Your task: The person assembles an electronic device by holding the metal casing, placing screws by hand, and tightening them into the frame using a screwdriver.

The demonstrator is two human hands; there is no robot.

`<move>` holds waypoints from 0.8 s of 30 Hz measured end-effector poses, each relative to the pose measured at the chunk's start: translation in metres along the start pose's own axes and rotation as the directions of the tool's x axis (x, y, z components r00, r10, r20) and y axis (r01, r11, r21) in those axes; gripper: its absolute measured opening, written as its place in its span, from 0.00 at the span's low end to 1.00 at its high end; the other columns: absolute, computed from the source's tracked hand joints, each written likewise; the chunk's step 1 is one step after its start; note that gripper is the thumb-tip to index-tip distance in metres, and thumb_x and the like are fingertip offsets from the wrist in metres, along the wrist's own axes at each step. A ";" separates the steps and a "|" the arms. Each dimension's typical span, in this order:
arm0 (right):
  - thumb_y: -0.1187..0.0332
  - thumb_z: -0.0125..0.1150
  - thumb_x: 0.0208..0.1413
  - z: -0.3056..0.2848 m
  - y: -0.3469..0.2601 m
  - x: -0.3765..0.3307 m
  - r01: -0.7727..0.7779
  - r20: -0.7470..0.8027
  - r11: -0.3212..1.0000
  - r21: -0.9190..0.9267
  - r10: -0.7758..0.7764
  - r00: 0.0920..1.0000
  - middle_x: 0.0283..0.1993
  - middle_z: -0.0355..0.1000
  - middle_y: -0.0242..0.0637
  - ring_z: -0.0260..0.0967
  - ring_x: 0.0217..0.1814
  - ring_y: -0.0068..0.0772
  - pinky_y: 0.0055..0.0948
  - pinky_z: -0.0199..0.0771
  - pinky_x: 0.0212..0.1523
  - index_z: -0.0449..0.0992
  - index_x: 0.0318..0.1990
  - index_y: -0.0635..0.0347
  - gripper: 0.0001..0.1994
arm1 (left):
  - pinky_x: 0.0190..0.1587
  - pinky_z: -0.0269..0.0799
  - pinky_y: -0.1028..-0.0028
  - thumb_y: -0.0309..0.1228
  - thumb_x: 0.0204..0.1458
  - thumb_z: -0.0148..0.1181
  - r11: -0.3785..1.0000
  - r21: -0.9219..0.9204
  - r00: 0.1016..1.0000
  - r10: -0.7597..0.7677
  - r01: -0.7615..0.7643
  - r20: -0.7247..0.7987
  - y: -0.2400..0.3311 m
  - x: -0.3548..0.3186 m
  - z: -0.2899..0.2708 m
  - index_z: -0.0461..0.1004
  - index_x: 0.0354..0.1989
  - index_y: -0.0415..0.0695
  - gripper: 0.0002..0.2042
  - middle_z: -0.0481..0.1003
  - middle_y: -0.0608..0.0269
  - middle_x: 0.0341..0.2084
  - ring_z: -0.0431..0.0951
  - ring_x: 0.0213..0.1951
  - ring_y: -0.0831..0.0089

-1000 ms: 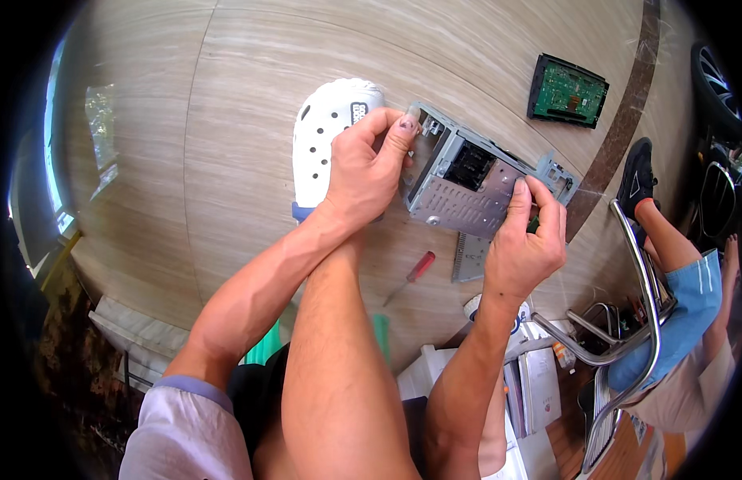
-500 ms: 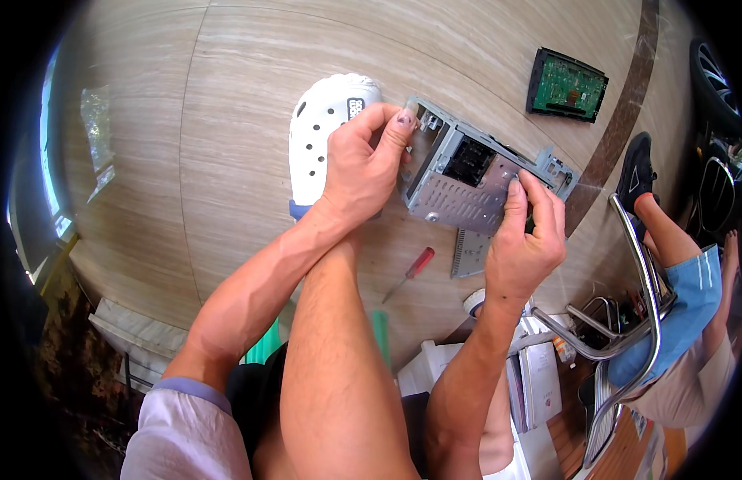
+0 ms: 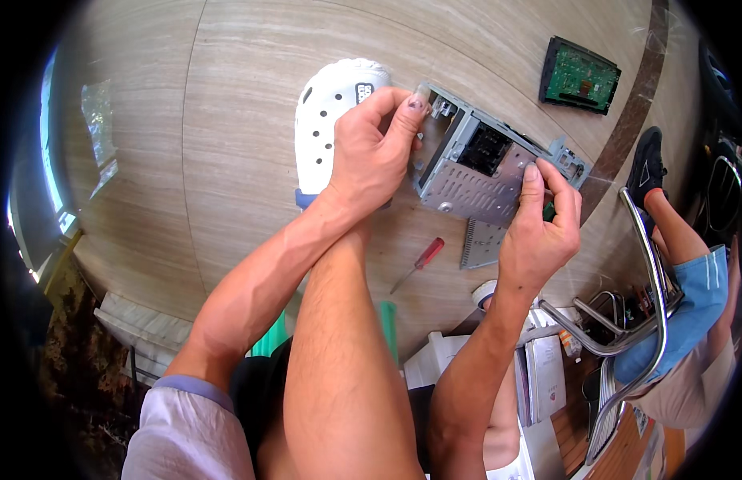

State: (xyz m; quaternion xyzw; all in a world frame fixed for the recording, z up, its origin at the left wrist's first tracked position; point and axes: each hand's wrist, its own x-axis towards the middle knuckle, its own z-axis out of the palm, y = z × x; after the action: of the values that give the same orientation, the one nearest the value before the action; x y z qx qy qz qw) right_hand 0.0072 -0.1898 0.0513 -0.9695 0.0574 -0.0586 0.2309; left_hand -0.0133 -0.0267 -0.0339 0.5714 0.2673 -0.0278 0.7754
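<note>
Currently metal chassis (image 3: 487, 172) sits tilted above floor (image 3: 227, 120), betw. both hands: left hand (image 3: 371, 156) grasps its left end, right hand (image 3: 543, 232) grips lower right edge. Screwdriver (image 3: 419, 262) lies just below; white shoe (image 3: 327, 120) left.

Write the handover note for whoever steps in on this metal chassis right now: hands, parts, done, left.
Left hand: grips the left end of the metal chassis, held up over the floor.
Right hand: pinches the chassis's lower right edge; a green tip shows between its fingers, what it is I cannot tell.
Parts: red-handled screwdriver and a grey perforated plate lie on the floor below; green circuit board lies apart, top right.
Done: chassis is open, its inside exposed.
Left: anything still fixed inside; hidden fasteners cannot be judged from here.
</note>
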 end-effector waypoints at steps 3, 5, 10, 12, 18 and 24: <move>0.74 0.67 0.57 0.001 0.000 0.000 0.016 -0.007 1.000 0.014 -0.016 1.000 0.38 0.77 0.37 0.72 0.34 0.28 0.28 0.73 0.38 0.82 0.42 0.64 0.07 | 0.28 0.69 0.79 0.36 0.65 0.57 1.000 0.014 1.000 -0.008 0.008 0.002 0.001 0.000 -0.001 0.78 0.36 0.36 0.13 0.75 0.68 0.20 0.72 0.24 0.82; 0.74 0.68 0.56 0.001 -0.001 0.000 -0.010 -0.006 1.000 0.021 0.010 1.000 0.37 0.77 0.37 0.71 0.33 0.28 0.27 0.73 0.38 0.82 0.42 0.64 0.07 | 0.28 0.69 0.79 0.36 0.65 0.57 1.000 0.020 1.000 -0.011 0.011 0.002 0.002 0.000 -0.001 0.78 0.36 0.36 0.14 0.75 0.68 0.21 0.72 0.24 0.82; 0.72 0.68 0.58 -0.003 0.000 0.001 -0.073 0.046 0.994 0.076 0.069 0.997 0.37 0.75 0.32 0.68 0.36 0.23 0.24 0.70 0.41 0.82 0.44 0.65 0.09 | 0.30 0.66 0.81 0.38 0.66 0.56 1.000 -0.010 1.000 -0.021 0.021 0.007 0.002 -0.001 0.000 0.77 0.37 0.40 0.13 0.72 0.72 0.22 0.71 0.25 0.84; 0.71 0.67 0.59 -0.005 0.002 0.001 -0.126 0.089 0.986 0.111 0.116 0.989 0.38 0.75 0.29 0.67 0.38 0.20 0.22 0.68 0.43 0.82 0.45 0.66 0.10 | 0.30 0.66 0.81 0.38 0.66 0.56 1.000 -0.008 1.000 -0.018 0.018 0.010 0.002 -0.001 -0.001 0.77 0.37 0.40 0.13 0.72 0.72 0.22 0.71 0.25 0.84; 0.72 0.66 0.60 -0.006 0.013 0.000 -0.137 0.107 0.979 0.148 0.122 0.987 0.34 0.73 0.28 0.65 0.33 0.17 0.17 0.67 0.36 0.81 0.47 0.66 0.10 | 0.31 0.67 0.81 0.38 0.66 0.56 0.998 -0.058 1.000 -0.003 0.002 -0.027 0.009 -0.004 -0.001 0.77 0.37 0.40 0.13 0.73 0.72 0.23 0.71 0.25 0.84; 0.71 0.67 0.59 -0.030 -0.013 -0.016 -0.257 0.013 0.941 0.221 0.260 0.965 0.33 0.72 0.28 0.64 0.28 0.14 0.17 0.66 0.30 0.81 0.45 0.66 0.09 | 0.27 0.66 0.82 0.35 0.65 0.57 0.994 -0.100 0.991 -0.020 0.033 0.132 0.053 -0.032 -0.014 0.78 0.37 0.39 0.12 0.75 0.69 0.24 0.70 0.24 0.84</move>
State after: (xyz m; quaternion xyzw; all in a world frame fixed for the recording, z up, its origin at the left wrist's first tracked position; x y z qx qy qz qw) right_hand -0.0113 -0.1895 0.0818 -0.9214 0.1792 -0.0417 0.3422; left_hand -0.0274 -0.0037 0.0237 0.5244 0.2245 -0.0619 0.8190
